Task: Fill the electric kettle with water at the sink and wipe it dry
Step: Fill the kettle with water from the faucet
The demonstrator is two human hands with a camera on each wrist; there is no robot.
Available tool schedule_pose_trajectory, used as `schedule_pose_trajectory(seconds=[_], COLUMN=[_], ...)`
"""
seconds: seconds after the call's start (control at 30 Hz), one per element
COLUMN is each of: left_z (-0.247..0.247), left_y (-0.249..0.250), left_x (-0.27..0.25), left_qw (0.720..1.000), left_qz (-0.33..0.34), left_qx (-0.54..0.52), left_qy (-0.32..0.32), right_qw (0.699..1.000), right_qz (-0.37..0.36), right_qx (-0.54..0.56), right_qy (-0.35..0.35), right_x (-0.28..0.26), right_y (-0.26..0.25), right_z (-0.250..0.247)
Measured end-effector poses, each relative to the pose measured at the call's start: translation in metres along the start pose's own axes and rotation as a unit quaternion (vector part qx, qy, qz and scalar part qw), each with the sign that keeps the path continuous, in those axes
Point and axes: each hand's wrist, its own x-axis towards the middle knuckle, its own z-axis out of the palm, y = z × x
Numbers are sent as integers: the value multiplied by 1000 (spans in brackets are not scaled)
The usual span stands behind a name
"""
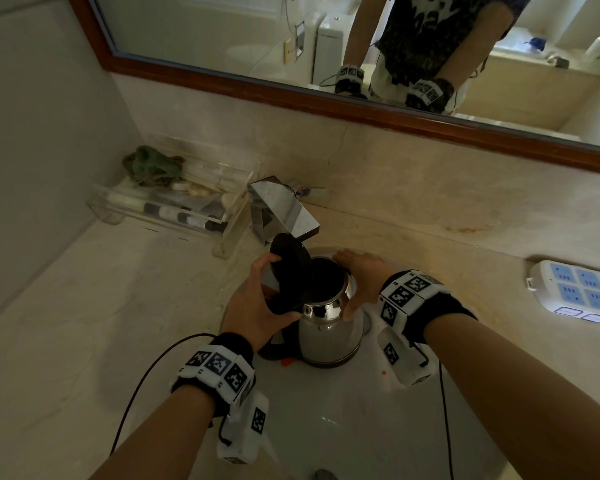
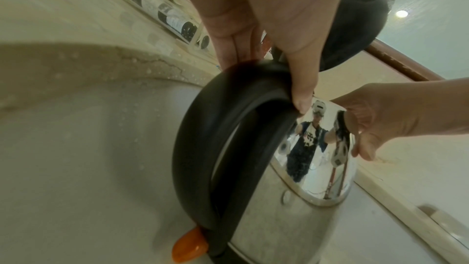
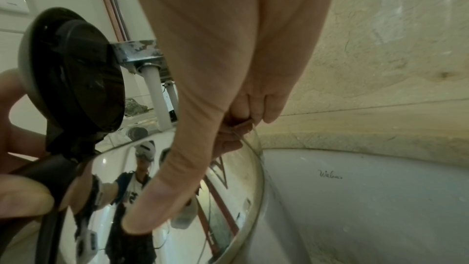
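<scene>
Left hand (image 1: 257, 303) grips the kettle (image 1: 329, 337) handle (image 2: 198, 148), right hand (image 1: 361, 271) cups its steel body (lid (image 1: 290, 258) raised) in the sink (image 1: 326, 420).

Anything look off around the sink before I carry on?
A power strip lies on the counter just right of the sink, an odd spot so near water. The faucet shows patchy, flaked plating underneath. The kettle stands in the sink, lid open.

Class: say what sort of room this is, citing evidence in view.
Probably a bathroom: a white sink under a chrome faucet, a wood-framed mirror reflecting a toilet, a tray of toiletries.
</scene>
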Motion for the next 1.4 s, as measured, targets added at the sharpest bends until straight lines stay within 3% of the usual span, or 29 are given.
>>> schedule_pose_trajectory(seconds=[1.4], left_z=[4], left_y=[2], left_x=[-2], left_qw=[1000], left_qz=[-10], left_qx=[16], left_qy=[-3], right_qw=[1000], right_qz=[-8], right_qx=[-6], right_qy=[10], right_x=[3], right_y=[6], right_z=[7])
